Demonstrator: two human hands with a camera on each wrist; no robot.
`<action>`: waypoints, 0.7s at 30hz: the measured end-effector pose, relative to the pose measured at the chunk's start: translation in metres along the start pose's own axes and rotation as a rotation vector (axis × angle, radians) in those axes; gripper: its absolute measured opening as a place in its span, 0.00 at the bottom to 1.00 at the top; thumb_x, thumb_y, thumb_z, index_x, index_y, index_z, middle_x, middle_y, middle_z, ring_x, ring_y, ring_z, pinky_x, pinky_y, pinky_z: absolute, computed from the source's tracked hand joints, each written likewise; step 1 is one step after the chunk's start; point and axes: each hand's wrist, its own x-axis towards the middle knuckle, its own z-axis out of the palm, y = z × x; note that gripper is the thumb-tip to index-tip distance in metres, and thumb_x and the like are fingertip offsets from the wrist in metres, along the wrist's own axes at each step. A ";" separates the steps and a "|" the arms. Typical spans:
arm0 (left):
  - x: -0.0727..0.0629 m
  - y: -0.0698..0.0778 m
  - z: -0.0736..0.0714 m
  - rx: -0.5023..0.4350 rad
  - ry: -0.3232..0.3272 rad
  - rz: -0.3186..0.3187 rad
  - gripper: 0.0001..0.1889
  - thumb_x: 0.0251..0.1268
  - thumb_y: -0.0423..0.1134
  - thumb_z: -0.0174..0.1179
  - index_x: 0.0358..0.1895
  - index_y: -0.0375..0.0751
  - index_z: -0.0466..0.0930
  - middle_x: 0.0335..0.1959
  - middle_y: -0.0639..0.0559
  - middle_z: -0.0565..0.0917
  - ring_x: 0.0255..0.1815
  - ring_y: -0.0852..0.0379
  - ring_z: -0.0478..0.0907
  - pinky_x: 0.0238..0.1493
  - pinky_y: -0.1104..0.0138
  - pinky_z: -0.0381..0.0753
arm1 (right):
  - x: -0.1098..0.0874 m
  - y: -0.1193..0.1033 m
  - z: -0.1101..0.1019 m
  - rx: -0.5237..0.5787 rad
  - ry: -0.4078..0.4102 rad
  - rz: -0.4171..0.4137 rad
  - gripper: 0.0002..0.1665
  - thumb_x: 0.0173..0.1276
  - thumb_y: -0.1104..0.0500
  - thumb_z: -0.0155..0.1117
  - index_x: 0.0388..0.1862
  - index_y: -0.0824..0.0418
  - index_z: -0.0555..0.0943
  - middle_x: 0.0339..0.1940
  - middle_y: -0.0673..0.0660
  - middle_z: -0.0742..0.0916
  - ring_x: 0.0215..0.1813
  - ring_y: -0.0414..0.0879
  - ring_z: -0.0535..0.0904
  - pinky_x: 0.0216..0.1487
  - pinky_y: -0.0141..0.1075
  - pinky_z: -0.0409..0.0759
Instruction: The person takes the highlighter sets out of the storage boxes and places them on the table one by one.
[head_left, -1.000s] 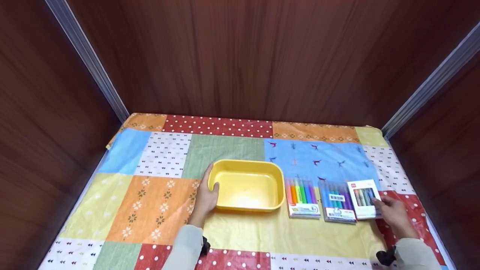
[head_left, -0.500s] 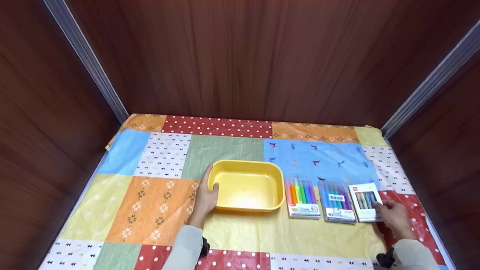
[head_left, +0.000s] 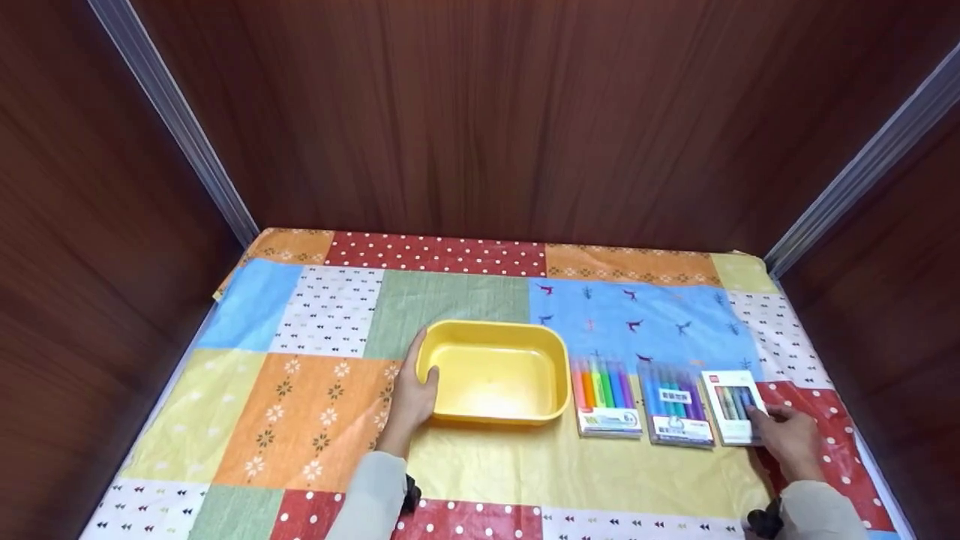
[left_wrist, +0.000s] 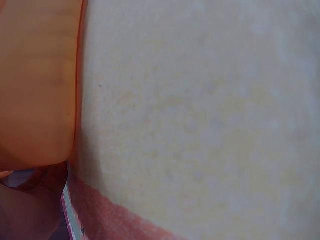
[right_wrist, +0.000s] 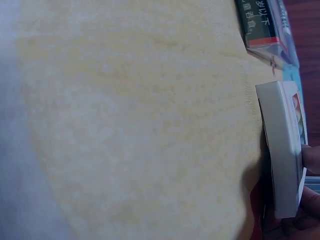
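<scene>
A yellow plastic basin [head_left: 491, 375] sits on the cloth near the middle in the head view. My left hand [head_left: 411, 394] grips its left wall, thumb over the rim and inside, fingers along the outside. The left wrist view shows the basin's side [left_wrist: 37, 85] in orange tones, with part of the hand [left_wrist: 32, 205] below. On the right, my right hand [head_left: 789, 439] pinches the right edge of a white box [head_left: 739, 431] with a window showing several coloured sticks. In the right wrist view this box [right_wrist: 282, 155] appears end-on, thumb on its front; the other fingers are partly hidden.
Between basin and white box lie two clear packs of coloured markers, a bright one [head_left: 607, 397] and a blue-to-purple one [head_left: 677, 405]. A patchwork cloth [head_left: 315, 420] covers the table. Dark wood panels [head_left: 480, 120] stand behind and at both sides.
The white box has shifted slightly toward me and now stands straighter beside the blue-to-purple marker pack, my right hand moving with it. The left hand and basin look the same.
</scene>
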 end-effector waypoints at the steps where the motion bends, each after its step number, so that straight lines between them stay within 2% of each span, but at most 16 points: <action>1: 0.000 0.000 0.000 0.003 -0.002 -0.001 0.36 0.72 0.30 0.53 0.80 0.56 0.55 0.81 0.45 0.60 0.80 0.36 0.58 0.81 0.41 0.56 | 0.000 0.000 0.000 0.008 0.008 0.012 0.34 0.74 0.49 0.57 0.66 0.76 0.71 0.56 0.73 0.78 0.49 0.55 0.75 0.28 0.25 0.76; 6: 0.001 -0.001 0.002 0.003 -0.006 0.009 0.36 0.72 0.30 0.53 0.80 0.56 0.55 0.82 0.46 0.59 0.80 0.36 0.57 0.81 0.42 0.56 | -0.002 0.001 -0.003 0.055 0.027 0.068 0.30 0.74 0.53 0.55 0.67 0.72 0.71 0.63 0.72 0.75 0.54 0.57 0.73 0.27 0.24 0.74; 11: 0.000 -0.003 0.001 -0.003 -0.009 0.015 0.37 0.71 0.29 0.54 0.80 0.54 0.56 0.81 0.45 0.60 0.81 0.37 0.57 0.82 0.43 0.56 | -0.007 0.002 -0.006 0.060 0.023 0.077 0.33 0.75 0.49 0.53 0.71 0.70 0.68 0.66 0.72 0.73 0.55 0.57 0.72 0.30 0.28 0.75; 16: 0.002 -0.004 -0.003 0.002 -0.020 0.008 0.37 0.70 0.31 0.56 0.80 0.53 0.55 0.81 0.43 0.61 0.80 0.37 0.58 0.82 0.43 0.56 | -0.015 -0.007 -0.003 0.030 0.024 0.015 0.37 0.76 0.48 0.53 0.74 0.69 0.65 0.71 0.73 0.71 0.64 0.63 0.69 0.45 0.32 0.76; 21: 0.006 -0.003 -0.010 0.007 -0.033 -0.009 0.37 0.71 0.35 0.58 0.80 0.53 0.55 0.80 0.42 0.61 0.80 0.36 0.59 0.80 0.40 0.57 | -0.028 -0.027 0.012 -0.012 0.013 -0.112 0.40 0.76 0.46 0.54 0.78 0.67 0.61 0.72 0.74 0.71 0.66 0.65 0.70 0.57 0.46 0.81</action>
